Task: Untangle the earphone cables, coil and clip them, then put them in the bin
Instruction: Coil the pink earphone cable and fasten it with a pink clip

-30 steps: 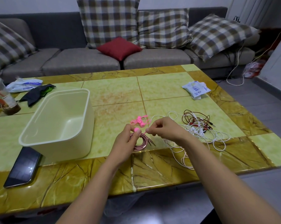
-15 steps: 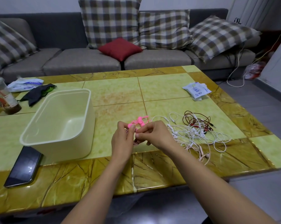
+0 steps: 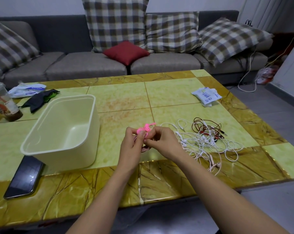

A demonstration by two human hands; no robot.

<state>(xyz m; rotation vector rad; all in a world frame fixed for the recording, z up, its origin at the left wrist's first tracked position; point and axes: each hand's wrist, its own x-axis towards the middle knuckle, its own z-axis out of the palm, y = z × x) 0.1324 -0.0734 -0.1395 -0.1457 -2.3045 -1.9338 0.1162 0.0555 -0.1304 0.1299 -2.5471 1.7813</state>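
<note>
At a yellow marble-patterned table (image 3: 119, 98), a phone (image 3: 24, 176) lies at the near-left edge beside an empty cream bin (image 3: 66, 159), which stands at nine o'clock from the person's hands. Over the table's front centre, the left hand (image 3: 131, 147) curls its fingers round a coiled earphone cable (image 3: 145, 148), thumb pressed against a pink clip (image 3: 143, 130) at the coil's top. The right hand (image 3: 163, 142) meets it, fingers bent, thumb and forefinger pinching the same clip. Only a loop of the coil shows, at six o'clock below the knuckles. At three o'clock from the hands lies a loose tangle of white earphones (image 3: 202, 142), with a dark red cable (image 3: 204, 126) bunched at its far side. A tissue pack (image 3: 206, 96) sits at one o'clock.
</note>
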